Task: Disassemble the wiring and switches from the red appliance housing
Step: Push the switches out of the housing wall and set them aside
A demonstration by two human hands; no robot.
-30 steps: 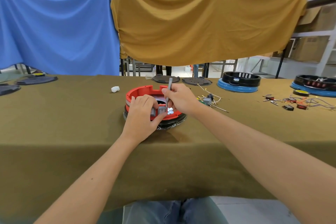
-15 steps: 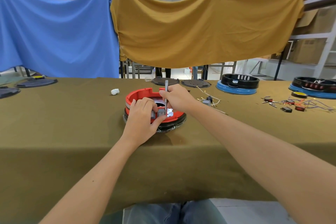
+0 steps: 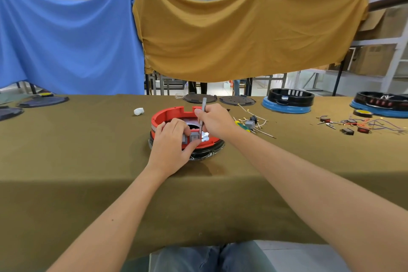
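Done: loose wires already lie beside the red housing.
Left: left hand pinches a grey switch; right hand grips the tool, prying.

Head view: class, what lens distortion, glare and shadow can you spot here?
Head view: wide-angle bending curves the table edge; white glare washes out the inside of the red housing beside the right hand; soft shadow falls under the left hand.
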